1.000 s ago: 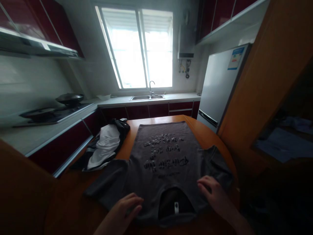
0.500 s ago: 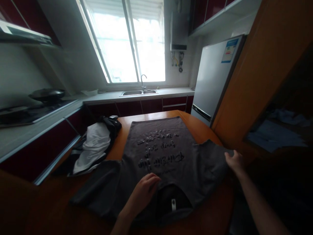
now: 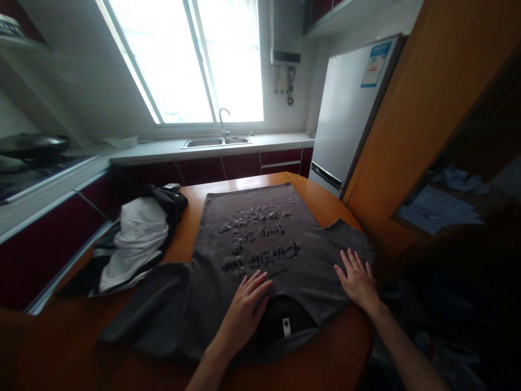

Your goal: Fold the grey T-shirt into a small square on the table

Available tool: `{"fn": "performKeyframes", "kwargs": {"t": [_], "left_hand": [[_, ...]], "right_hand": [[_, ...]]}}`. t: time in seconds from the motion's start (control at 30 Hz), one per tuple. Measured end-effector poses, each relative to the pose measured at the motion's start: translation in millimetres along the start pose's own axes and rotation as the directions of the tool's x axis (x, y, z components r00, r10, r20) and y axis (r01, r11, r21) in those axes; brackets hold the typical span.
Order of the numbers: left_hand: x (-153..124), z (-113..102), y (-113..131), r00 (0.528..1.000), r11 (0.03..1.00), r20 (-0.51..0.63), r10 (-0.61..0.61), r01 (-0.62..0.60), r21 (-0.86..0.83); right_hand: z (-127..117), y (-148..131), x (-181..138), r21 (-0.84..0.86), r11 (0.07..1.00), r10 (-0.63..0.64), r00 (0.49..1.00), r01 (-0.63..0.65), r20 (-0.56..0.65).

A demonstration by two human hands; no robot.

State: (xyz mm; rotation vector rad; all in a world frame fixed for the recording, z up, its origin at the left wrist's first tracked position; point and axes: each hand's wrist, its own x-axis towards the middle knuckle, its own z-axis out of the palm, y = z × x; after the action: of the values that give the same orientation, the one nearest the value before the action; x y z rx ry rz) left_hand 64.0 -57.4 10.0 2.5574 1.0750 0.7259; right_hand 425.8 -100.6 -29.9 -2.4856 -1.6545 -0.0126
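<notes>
A dark grey T-shirt (image 3: 260, 239) with black lettering lies spread on the wooden table (image 3: 325, 201), its neckline and white label toward me. My left hand (image 3: 246, 304) rests on the shirt just left of the neckline, fingers stretched out. Over on the right sleeve lies my right hand (image 3: 358, 278), palm down with its fingers spread. Neither hand grips the cloth. The left sleeve reaches out flat toward the lower left.
Black and white clothes (image 3: 140, 233) lie heaped on the table's left side. Beyond the table are a counter with a sink (image 3: 215, 141), a fridge (image 3: 350, 114) at the right, and a pan (image 3: 35, 145) on the stove at the left.
My right hand has let go of the right sleeve's edge and moved inward, now flat on the sleeve. My left hand's fingers have straightened on the shirt. The view has shifted slightly.
</notes>
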Motion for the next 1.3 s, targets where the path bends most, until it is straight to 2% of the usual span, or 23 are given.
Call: {"fn": "performKeyframes", "kwargs": {"t": [0.07,0.13,0.3,0.43,0.63,0.73,0.83,0.9,0.97,1.07,1.17,1.3], "left_hand": [[-0.8,2.2,-4.1,1.0,1.0,0.014,-0.008,0.008,0.01],[0.3,3.4,-5.9,1.0,1.0,0.021,-0.015,0.015,0.02],[0.3,5.4,-3.8,0.996,0.992,0.055,-0.075,0.069,0.108],[-6.8,7.7,-1.7,0.985,0.974,0.139,-0.107,0.076,0.214],[-10.5,1.7,6.8,0.982,0.976,0.175,-0.077,0.038,0.214],[-12.1,-2.6,15.2,0.982,0.987,0.185,-0.043,0.013,0.158],[-13.8,-6.2,20.5,0.989,0.994,0.142,-0.044,0.028,0.109],[-13.9,-10.5,16.8,0.993,0.991,0.07,-0.092,0.084,0.107],[-13.9,-17.5,4.8,0.981,0.973,-0.051,-0.185,0.19,0.132],[-19.0,-30.0,-23.0,0.903,0.893,-0.236,-0.359,0.406,0.194],[-32.3,-35.4,-45.5,0.84,0.788,-0.253,-0.48,0.539,0.298],[-45.9,-28.2,-51.1,0.827,0.731,-0.213,-0.521,0.56,0.389]], "right_hand": [[-3.5,7.8,3.4,-0.01,1.0,0.0,1.0,0.0,0.008],[-11.3,2.5,9.3,-0.007,1.0,-0.004,1.0,0.004,-0.017],[-27.6,-52.0,30.8,0.038,0.992,-0.119,0.99,0.122,-0.074],[-15.8,-85.1,36.9,0.049,0.978,-0.205,0.979,0.205,-0.003],[6.7,-81.9,35.2,0.018,0.984,-0.178,0.984,0.178,0.012],[5.7,-75.6,35.4,0.022,0.977,-0.213,0.977,0.213,0.005],[0.2,-77.9,33.1,0.021,0.98,-0.195,0.981,0.195,-0.024],[-3.7,-87.6,29.3,0.037,0.984,-0.175,0.983,0.177,-0.059],[-6.5,-103.3,23.2,0.08,0.976,-0.196,0.978,0.202,-0.075],[-6.4,-128.7,11.6,0.145,0.946,-0.286,0.957,0.289,-0.04],[-2.4,-142.8,2.7,0.139,0.936,-0.329,0.944,0.324,0.012],[0.5,-143.0,0.1,0.106,0.939,-0.331,0.943,0.326,0.032]]}}
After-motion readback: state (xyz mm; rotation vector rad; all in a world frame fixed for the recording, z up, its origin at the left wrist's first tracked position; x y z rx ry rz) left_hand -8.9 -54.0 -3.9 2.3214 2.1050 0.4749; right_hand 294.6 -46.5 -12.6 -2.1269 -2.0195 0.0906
